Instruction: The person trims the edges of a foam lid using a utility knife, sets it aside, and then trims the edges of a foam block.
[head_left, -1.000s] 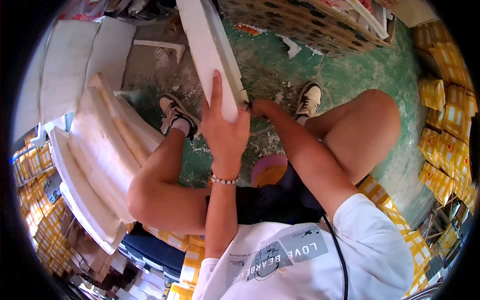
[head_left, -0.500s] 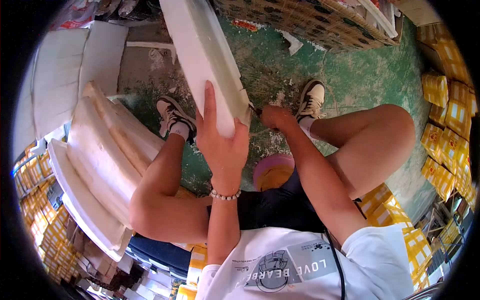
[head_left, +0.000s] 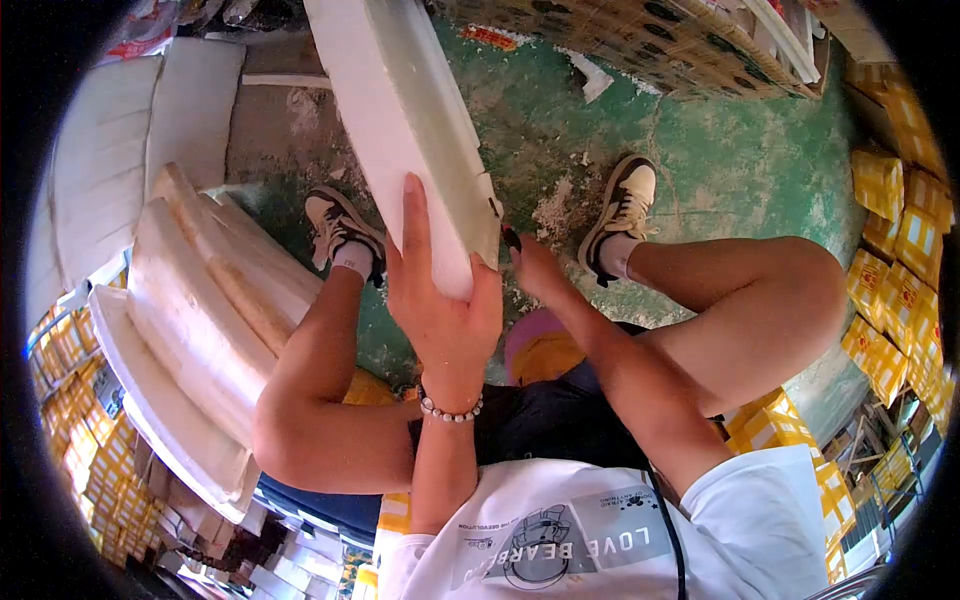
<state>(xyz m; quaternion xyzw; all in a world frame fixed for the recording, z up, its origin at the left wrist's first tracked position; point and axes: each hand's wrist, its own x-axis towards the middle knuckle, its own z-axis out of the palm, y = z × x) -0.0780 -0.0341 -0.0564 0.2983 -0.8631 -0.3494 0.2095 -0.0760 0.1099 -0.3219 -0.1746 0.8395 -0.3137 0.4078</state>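
Observation:
A long white foam slab [head_left: 405, 110] stands tilted away from me, its near end between my knees. My left hand [head_left: 445, 310] is closed on that near end, the index finger stretched along the top face and the thumb at the right side. Beside the slab's right edge, my right hand [head_left: 537, 268] is closed around a dark-handled knife [head_left: 511, 238]. The knife's tip is close against the slab's side; most of the blade cannot be made out. Small notches show in the slab's edge just above it.
Several curved white foam pieces [head_left: 200, 320] lean by my left leg, with white panels [head_left: 105, 150] behind. A large cardboard box [head_left: 660, 45] stands ahead. Yellow-taped boxes [head_left: 905, 250] are stacked at right. Foam crumbs lie on the green floor [head_left: 730, 170].
My right hand has moved slightly down and left along the slab's edge, showing more of the dark handle. The slab and left hand sit a little lower in view.

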